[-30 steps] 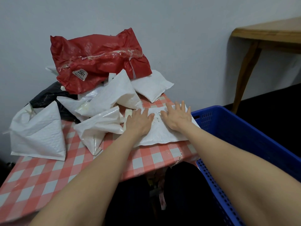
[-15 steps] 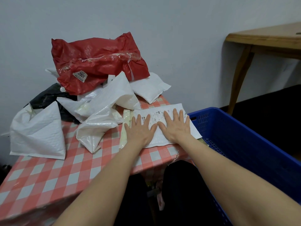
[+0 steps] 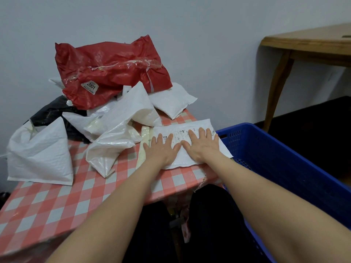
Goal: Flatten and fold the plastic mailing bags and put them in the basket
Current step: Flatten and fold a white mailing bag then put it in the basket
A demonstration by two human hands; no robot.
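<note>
Insp. note, head view. Both palms are down on the white mailing bag, which lies flat at the table's right near corner. Its rt edge hangs slightly past the tabletop, just beside the blue basket.

Left hand: fingers straight, slightly spread, pressing, gripping nothing. Right hand: same.

Handling, my judgement: the bag is light, thin and limp, prob. slick against the checked cloth, so it may slide under a push. Best hold is a pinch at a short edge or corner, w/ the other palm pinning the middle for the fold.

Materials: the bag is matt white film, faintly quilted, w/ a printed label on top and a yellowish tape strip at its left end. The basket is rigid, perforated plastic. The unsorted pile behind incl. a crinkled red bag, puffy white bags and a black bag.
</note>
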